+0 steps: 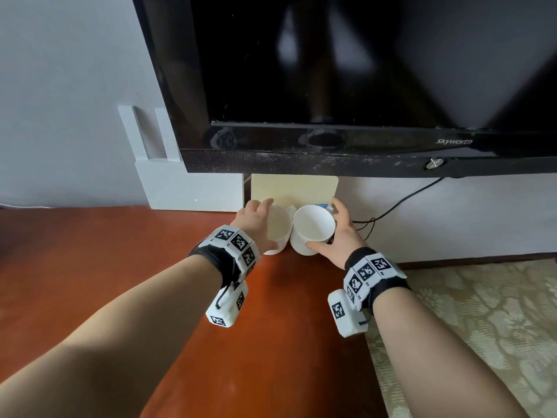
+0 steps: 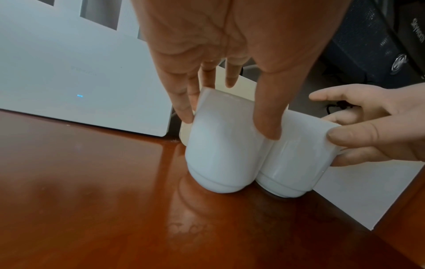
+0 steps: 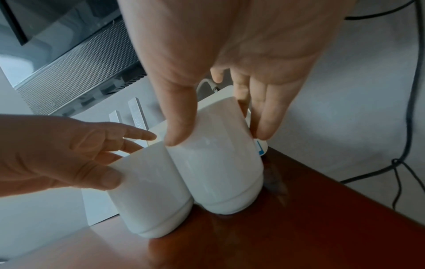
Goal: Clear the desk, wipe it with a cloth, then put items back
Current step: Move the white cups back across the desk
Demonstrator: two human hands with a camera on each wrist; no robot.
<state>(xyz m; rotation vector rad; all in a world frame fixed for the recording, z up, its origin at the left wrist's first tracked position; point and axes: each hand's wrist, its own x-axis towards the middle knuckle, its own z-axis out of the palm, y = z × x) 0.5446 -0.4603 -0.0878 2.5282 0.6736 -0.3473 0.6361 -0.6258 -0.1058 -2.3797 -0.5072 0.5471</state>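
Two white mugs stand side by side and touching at the back of the red-brown desk (image 1: pixel 120 251). My left hand (image 1: pixel 256 220) reaches down over the left mug (image 1: pixel 278 233) and grips it, thumb on the near side and fingers on the far side (image 2: pixel 227 125). My right hand (image 1: pixel 340 233) grips the right mug (image 1: pixel 312 229) the same way, thumb in front and fingers behind near its handle (image 3: pixel 218 137). The wrist views show both mugs, left (image 2: pixel 220 145) and right (image 3: pixel 218 172), with their bases at the desk surface.
A large black TV (image 1: pixel 331 86) hangs just above the mugs. A white router (image 1: pixel 187 182) leans on the wall to their left, a cream board (image 1: pixel 295 188) behind them. A black cable (image 1: pixel 407 200) runs right. The desk's right edge drops to patterned carpet (image 1: pixel 482 327).
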